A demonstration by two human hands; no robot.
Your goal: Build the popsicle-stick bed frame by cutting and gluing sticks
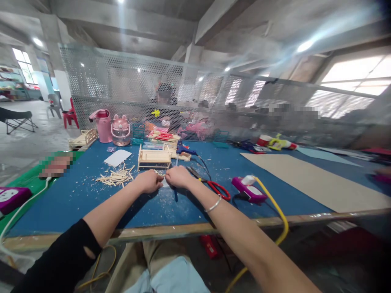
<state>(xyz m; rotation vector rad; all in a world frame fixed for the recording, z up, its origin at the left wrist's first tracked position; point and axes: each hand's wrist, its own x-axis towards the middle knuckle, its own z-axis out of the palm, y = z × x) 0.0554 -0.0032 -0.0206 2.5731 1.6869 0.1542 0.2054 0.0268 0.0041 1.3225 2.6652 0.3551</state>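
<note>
fingers curled, a person's left hand (149, 182) and right hand (178, 177) come close together at a white slip (165, 183) on a blue table (186, 213), near a wooden frame (154, 156) and loose sticks (117, 176); what they pinch cannot be told

The left hand (149, 181) and right hand (179, 177) (both curled) sit close together, arms (235, 219) outstretched.

At eight o'clock, the left arm (119, 199) is wearing a black sleeve (61, 256) with a small opening (89, 252). A silver bangle (213, 204) is circling the right wrist (206, 194) at five o'clock. Beige trousers (130, 260) are showing at seven, pale blue cloth (179, 274) overlapping them at six.
</note>
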